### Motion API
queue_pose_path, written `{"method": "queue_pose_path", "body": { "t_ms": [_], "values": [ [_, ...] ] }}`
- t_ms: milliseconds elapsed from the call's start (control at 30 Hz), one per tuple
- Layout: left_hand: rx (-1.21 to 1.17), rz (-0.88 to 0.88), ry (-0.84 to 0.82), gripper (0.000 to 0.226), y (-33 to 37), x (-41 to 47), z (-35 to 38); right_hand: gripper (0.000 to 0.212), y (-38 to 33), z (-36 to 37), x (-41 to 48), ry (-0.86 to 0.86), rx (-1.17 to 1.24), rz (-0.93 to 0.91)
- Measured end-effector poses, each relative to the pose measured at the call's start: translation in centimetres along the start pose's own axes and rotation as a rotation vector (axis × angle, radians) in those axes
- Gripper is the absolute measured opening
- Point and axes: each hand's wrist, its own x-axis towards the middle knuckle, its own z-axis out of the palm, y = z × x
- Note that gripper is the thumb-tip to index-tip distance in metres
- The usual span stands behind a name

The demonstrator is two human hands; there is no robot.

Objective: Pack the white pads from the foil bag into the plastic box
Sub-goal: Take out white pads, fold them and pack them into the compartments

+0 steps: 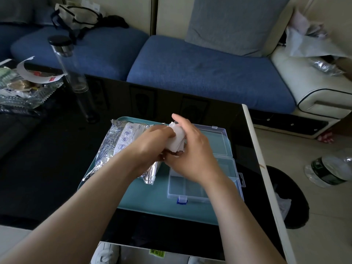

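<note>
Grip: both hands are clamping one small stack of pads (177,138). The left hand (152,141) is pinching it from one side and the right hand (188,151) is wrapping round the other, forefinger sticking up free.
Pads: they are being held in the air between the two hands, with edges fanning out unevenly rather than lying square.
Bag (118,141): it is lying just left of the grip and under the left wrist. I cannot tell whether more pads are inside.
Box (190,189): it is sitting open just below and right of the grip, lid thrown back beyond it. The right forearm is hiding part of the base.
Tray (137,199): it is carrying both bag and box beneath the grip.
Slipping risk: the stack is looking loose, so easing either hand could be letting outer pads slide out onto the tray.
Fit risk: a fanned stack could be catching on the box's dividers and crumpling.
Knock risk: the right forearm is hanging low over the light box, so a careless lowering could be shoving or tipping it.
</note>
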Motion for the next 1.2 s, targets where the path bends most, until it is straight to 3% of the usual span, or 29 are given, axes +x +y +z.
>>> {"method": "queue_pose_path", "body": {
  "t_ms": [100, 200, 267, 600, 733, 967, 1200],
  "values": [
    [-0.060, 0.008, 0.053, 0.030, 0.0, 0.4, 0.0, 0.083, -0.4, -0.3, 0.2, 0.038, 0.157, 0.143],
    [-0.115, 0.025, 0.140, 0.026, 0.0, 0.6, 0.0, 0.031, -0.1, -0.9, 0.6, 0.197, 0.256, 0.260],
    [-0.120, 0.033, 0.154, 0.026, 0.0, 0.8, 0.0, 0.013, 0.0, -1.1, 0.7, 0.198, 0.312, 0.277],
    [0.071, 0.145, 0.121, 0.022, -0.8, 1.4, -0.1, 0.007, 0.3, -1.0, 0.6, 0.248, 0.330, 0.246],
    [0.065, 0.206, 0.103, 0.018, -1.1, 1.4, -0.1, 0.008, 0.0, -1.0, 0.7, 0.275, 0.301, 0.181],
    [-0.033, 0.227, 0.096, 0.018, -1.1, 1.3, 0.0, 0.018, 0.2, -0.7, 0.9, 0.306, 0.357, 0.300],
    [-0.015, 0.268, 0.114, 0.022, -1.1, 1.6, 0.0, 0.007, 0.3, -0.5, 1.2, 0.376, 0.301, 0.297]
  ]
}}
